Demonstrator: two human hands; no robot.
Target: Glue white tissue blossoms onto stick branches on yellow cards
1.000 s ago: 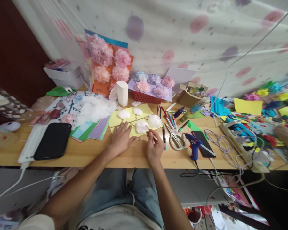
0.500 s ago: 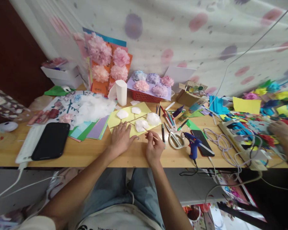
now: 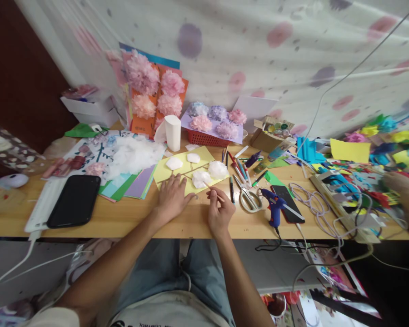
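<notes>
A yellow sheet of paper (image 3: 163, 171) lies on the table with brown branch lines and several white pieces on it. Two of them, a cotton puff (image 3: 218, 169) and a nearer cotton puff (image 3: 201, 179), look fluffy; the white paper shapes (image 3: 174, 163) at the left look flat. My left hand (image 3: 172, 195) rests flat, fingers spread, on the sheet's lower edge. Pinched in my right hand (image 3: 220, 211) is a thin wooden stick (image 3: 209, 185), its tip at the edge of the nearer puff. Whether the tip presses into it I cannot tell.
Right of the sheet lie scissors (image 3: 250, 200), pens, a blue glue gun (image 3: 274, 206) and a phone (image 3: 288, 204). Loose cotton (image 3: 132, 154) sits at the left near a black phone (image 3: 74, 200). Another person's hand (image 3: 404, 193) is over colourful scraps at far right.
Both hands stay almost in place, with the stick's tip still by the nearer cotton puff. The camera view has shifted slightly. The other person's hand at far right has moved a little.
</notes>
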